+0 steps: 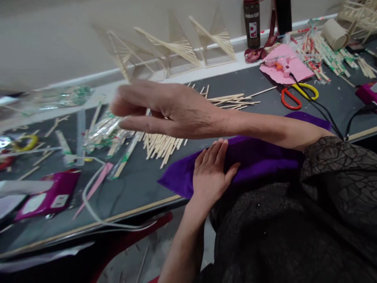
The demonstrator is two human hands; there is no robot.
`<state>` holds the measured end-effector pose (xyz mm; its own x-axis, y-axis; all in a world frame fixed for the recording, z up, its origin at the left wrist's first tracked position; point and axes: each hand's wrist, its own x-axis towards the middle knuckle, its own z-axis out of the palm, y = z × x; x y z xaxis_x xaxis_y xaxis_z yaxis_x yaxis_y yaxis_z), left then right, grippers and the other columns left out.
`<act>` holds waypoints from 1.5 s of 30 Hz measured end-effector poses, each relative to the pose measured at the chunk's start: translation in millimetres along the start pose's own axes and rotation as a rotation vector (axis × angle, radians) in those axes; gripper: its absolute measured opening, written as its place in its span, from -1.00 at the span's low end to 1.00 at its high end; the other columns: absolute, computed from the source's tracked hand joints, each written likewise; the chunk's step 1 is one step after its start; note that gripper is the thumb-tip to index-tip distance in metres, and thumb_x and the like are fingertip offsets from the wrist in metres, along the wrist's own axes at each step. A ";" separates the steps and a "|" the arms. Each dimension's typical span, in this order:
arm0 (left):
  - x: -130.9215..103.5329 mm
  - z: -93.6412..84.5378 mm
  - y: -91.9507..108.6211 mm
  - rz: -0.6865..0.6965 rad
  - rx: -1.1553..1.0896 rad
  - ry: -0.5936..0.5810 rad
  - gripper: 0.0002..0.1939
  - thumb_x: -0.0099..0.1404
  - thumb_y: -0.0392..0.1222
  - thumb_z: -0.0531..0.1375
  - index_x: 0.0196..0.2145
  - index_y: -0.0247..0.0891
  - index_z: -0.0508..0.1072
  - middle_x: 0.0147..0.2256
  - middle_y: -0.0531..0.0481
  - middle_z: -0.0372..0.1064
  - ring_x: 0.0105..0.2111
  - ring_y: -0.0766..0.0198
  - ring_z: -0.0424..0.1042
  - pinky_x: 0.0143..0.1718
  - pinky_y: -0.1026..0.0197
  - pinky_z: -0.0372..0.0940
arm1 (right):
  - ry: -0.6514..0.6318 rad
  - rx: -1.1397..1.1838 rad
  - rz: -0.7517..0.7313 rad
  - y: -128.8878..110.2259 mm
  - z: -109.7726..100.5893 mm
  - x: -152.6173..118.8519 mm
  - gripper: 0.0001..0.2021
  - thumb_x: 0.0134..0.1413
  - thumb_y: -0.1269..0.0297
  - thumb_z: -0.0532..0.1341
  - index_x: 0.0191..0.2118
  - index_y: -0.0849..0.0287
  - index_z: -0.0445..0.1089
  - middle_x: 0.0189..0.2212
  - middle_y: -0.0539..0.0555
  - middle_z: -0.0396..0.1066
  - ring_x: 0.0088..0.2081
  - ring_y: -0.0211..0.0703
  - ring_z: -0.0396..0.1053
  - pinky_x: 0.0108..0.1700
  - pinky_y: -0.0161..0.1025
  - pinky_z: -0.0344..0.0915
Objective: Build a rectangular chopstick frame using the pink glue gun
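My left hand point(210, 169) lies flat with fingers stretched out on a purple cloth point(265, 165) at the table's near edge. My right hand point(173, 110) reaches across to the left above the table, slightly blurred. Its thumb stands apart from the curved fingers, and I see nothing held between them. Below it, a bunch of bare wooden sticks point(165, 147) is partly hidden. Near its fingertips are chopsticks in clear and green wrappers point(108, 135). More bare sticks point(235, 100) lie behind the wrist.
Twisted stick frames point(218, 39) lean on the wall, by a dark bottle point(252, 27). Scissors with red and yellow handles point(291, 98) and pink paper point(303, 72) lie right. At left are a magenta packet point(55, 192) and a white cable point(88, 192) hanging over the edge.
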<state>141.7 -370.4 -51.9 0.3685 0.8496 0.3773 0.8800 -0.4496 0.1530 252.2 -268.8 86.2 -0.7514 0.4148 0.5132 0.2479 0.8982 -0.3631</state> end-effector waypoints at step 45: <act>-90.0 49.5 37.8 -1.180 -1.385 0.101 -0.73 -0.12 -0.16 0.45 -0.43 -0.30 0.57 -0.47 -0.05 0.56 -0.45 0.21 0.54 -0.45 0.27 0.43 | -0.473 -0.337 -0.287 10.6 78.2 -51.2 -0.81 0.43 0.26 0.01 -0.13 0.14 0.35 -0.13 0.11 0.36 -0.15 -0.10 0.34 -0.21 -0.17 0.18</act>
<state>156.6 -450.3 -125.2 -0.2559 0.8617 -0.4381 -0.2380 0.3831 0.8925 245.5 -292.0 -4.8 -0.9855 0.1120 0.1278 0.1181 0.9921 0.0414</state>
